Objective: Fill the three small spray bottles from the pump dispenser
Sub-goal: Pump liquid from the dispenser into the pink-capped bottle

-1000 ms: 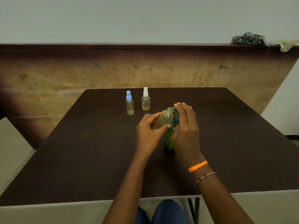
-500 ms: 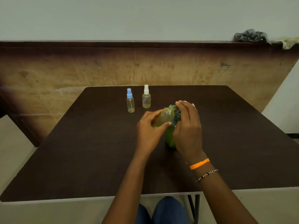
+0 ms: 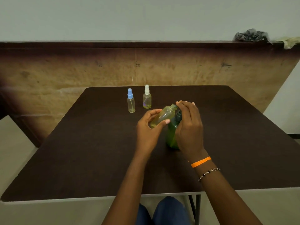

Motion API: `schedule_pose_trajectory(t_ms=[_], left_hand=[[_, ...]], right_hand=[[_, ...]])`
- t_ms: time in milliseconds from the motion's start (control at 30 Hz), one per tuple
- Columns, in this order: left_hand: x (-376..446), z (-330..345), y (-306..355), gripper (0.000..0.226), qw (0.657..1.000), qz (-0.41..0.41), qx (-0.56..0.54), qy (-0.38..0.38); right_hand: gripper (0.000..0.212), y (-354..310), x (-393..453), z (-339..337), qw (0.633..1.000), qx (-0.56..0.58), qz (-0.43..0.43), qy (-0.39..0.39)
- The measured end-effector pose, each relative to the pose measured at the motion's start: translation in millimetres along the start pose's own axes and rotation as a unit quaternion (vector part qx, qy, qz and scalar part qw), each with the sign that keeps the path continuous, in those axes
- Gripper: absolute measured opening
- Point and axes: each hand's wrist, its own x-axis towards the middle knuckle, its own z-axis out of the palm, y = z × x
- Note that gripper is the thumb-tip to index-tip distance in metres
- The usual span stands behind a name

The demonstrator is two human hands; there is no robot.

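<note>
My left hand (image 3: 148, 129) grips a small uncapped spray bottle (image 3: 163, 116), tilted with its open neck against the nozzle of the green pump dispenser (image 3: 172, 136). The dispenser stands on the dark table (image 3: 81, 151). My right hand (image 3: 189, 127) covers the pump head, fingers curled over its top. Two more small bottles stand upright farther back: one with a blue spray cap (image 3: 130, 101), and to its right one with a white spray cap (image 3: 147, 97) that holds a little yellowish liquid.
A wooden panel (image 3: 146, 65) rises behind the table's far edge, with a crumpled dark cloth (image 3: 250, 35) on its top right. My knees show under the table's near edge.
The hands, tilted bottle and dispenser keep the same arrangement. Only the camera view has shifted slightly.
</note>
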Motion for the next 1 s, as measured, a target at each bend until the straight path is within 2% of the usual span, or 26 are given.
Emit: schedule_pose_trajectory(t_ms=[200,400,600,833,1000], left_hand=[[0,-4,2,0.049,0.999,0.026,0.026,-0.026],[0,-7,-3,0.06,0.998,0.039,0.048,-0.021],[1,-10,5,0.056,1.0,0.003,0.005,-0.022],[0,-11,0,0.046,1.0,0.0,0.005,-0.01],[1,-10,3,0.047,1.0,0.003,-0.009,-0.012]], right_hand=[[0.046,1,0,0,1.0,-0.011,0.0,0.003],[0.046,3,-9,6,1.0,-0.019,-0.006,0.003],[0.047,1,4,-5,1.0,0.013,0.004,0.005],[0.04,6,-7,8,0.999,0.016,-0.007,0.037],[0.041,4,2,2,0.999,0.024,0.001,0.025]])
